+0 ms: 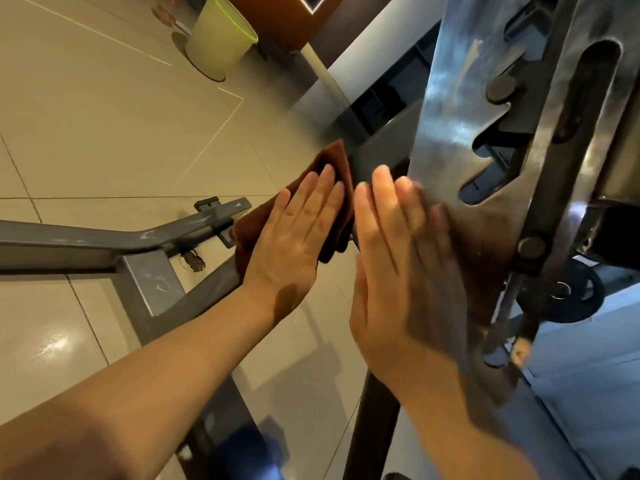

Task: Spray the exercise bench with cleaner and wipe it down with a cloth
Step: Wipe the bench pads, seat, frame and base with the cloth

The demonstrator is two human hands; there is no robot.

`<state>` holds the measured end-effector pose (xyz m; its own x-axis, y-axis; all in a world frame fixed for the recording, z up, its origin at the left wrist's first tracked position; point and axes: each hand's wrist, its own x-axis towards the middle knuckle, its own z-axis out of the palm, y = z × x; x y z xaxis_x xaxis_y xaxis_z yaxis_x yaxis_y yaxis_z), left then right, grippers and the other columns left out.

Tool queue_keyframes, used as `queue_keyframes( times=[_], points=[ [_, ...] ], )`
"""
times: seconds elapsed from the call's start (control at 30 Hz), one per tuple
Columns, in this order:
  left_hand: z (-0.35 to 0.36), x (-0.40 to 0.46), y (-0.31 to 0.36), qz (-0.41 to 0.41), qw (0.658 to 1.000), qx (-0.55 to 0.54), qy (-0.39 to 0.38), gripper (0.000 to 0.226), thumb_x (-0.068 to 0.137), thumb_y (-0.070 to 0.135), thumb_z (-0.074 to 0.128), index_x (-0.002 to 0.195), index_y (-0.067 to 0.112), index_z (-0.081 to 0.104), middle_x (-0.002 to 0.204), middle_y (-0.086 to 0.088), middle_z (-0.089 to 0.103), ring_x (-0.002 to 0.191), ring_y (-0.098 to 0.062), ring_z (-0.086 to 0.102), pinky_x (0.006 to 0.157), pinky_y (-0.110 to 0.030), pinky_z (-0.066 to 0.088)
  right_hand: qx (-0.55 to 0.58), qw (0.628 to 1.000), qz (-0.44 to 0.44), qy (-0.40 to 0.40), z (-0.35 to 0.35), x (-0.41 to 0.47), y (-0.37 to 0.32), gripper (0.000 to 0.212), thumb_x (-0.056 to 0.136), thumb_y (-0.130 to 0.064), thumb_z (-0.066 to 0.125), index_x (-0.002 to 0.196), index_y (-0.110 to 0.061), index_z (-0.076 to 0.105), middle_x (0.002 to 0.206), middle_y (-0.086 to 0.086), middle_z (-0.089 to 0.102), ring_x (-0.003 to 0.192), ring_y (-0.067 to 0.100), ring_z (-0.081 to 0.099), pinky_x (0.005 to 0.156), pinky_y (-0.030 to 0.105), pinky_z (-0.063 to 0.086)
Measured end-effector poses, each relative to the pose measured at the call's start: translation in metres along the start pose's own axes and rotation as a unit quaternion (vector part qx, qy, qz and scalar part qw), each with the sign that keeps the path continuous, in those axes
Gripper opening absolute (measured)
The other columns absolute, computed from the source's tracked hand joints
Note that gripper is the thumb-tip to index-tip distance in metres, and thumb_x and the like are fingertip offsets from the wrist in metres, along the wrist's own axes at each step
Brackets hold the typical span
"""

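Observation:
A brown cloth (330,161) lies against a dark bar of the exercise bench frame (377,157). My left hand (298,230) presses flat on the cloth with straight fingers. My right hand (398,258) rests flat with straight fingers against the bench's notched metal adjustment plate (446,109); it is blurred and holds nothing. No spray bottle shows clearly.
The bench's grey floor legs (145,282) spread at the left over beige tiles. A pale green bucket (218,39) stands at the far back. A black weight plate (568,292) sits at the right behind the frame. A blurred blue object (256,445) lies at the bottom.

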<state>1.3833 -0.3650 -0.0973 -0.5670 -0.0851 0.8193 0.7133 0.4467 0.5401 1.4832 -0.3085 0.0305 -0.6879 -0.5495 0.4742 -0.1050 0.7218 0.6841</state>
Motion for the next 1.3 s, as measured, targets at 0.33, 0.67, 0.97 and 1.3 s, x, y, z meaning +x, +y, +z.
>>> queue_keyframes(
  times=[0.33, 0.67, 0.97, 1.3],
  points=[
    [0.005, -0.101, -0.047, -0.131, 0.987, 0.050, -0.074, 0.120, 0.063, -0.017, 0.075, 0.150, 0.011, -0.003, 0.151, -0.013, 0.022, 0.140, -0.024, 0.022, 0.119, -0.025, -0.005, 0.127, 0.987, 0.096, -0.030, 0.062, -0.014, -0.049, 0.052, 0.094, -0.009, 0.031, 0.145, 0.000, 0.041, 0.154, 0.016, 0.035, 0.145, 0.028, 0.024, 0.114, 0.054, 0.031],
    [0.020, -0.028, -0.015, 0.033, 0.994, 0.078, 0.071, 0.082, 0.099, 0.005, 0.045, 0.151, 0.018, -0.017, 0.158, 0.001, 0.010, 0.147, -0.016, -0.004, 0.121, -0.039, 0.010, 0.206, 0.970, 0.124, 0.029, 0.064, -0.014, -0.043, 0.047, 0.105, -0.024, 0.012, 0.147, -0.004, 0.020, 0.155, 0.007, 0.019, 0.148, 0.021, 0.014, 0.123, 0.037, 0.013],
    [0.013, -0.075, -0.057, 0.069, 0.997, 0.040, 0.016, 0.084, 0.092, 0.000, 0.048, 0.154, 0.023, -0.003, 0.162, 0.008, -0.011, 0.149, -0.016, 0.001, 0.122, -0.038, 0.006, 0.210, 0.973, 0.096, -0.010, 0.062, -0.020, -0.039, 0.047, 0.105, -0.024, 0.011, 0.147, -0.004, 0.021, 0.157, 0.012, 0.022, 0.148, 0.021, 0.013, 0.122, 0.038, 0.017],
    [0.016, -0.048, -0.019, 0.007, 0.997, 0.028, 0.072, 0.062, 0.095, -0.002, 0.049, 0.149, 0.009, 0.021, 0.152, -0.012, 0.029, 0.145, -0.024, 0.020, 0.120, -0.040, 0.018, 0.186, 0.976, 0.114, -0.011, 0.063, -0.018, -0.042, 0.049, 0.101, -0.011, 0.022, 0.149, -0.002, 0.020, 0.159, 0.011, 0.018, 0.149, 0.027, 0.014, 0.122, 0.044, 0.015]
  ],
)
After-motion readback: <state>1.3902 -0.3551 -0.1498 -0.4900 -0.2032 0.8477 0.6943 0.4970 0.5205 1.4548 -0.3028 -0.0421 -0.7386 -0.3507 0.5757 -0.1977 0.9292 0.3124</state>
